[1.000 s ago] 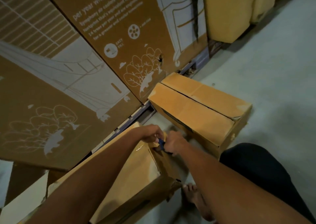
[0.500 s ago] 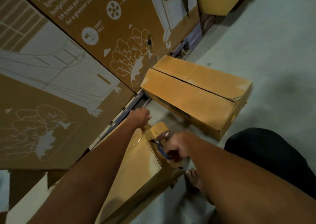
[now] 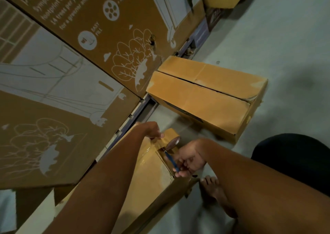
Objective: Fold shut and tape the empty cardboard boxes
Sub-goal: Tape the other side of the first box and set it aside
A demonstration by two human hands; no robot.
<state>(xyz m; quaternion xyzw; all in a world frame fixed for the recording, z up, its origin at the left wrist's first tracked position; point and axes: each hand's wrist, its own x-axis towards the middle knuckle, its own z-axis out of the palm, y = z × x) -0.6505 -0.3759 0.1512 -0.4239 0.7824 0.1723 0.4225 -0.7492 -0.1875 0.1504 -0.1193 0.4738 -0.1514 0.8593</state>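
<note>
A brown cardboard box (image 3: 151,178) lies on the floor under my arms, with shiny tape along its top seam. My left hand (image 3: 151,129) holds the roll of brown tape (image 3: 171,137) at the box's far end. A short strip of tape runs from the roll down to the box. My right hand (image 3: 189,159) grips a blue-handled cutter (image 3: 171,160), its tip at that strip. A second closed box (image 3: 205,98) sits beyond, its top flaps meeting at an open seam.
Large printed cartons (image 3: 71,64) stand on pallets along the left and back. Grey concrete floor (image 3: 285,46) stretches to the right. My bare foot (image 3: 214,191) rests beside the near box, and my dark-clothed knee (image 3: 292,158) is at the right.
My left hand has pulled the tape roll up off the end of the box, stretching the strip. My right hand has shifted back toward me with the cutter against the tape.
</note>
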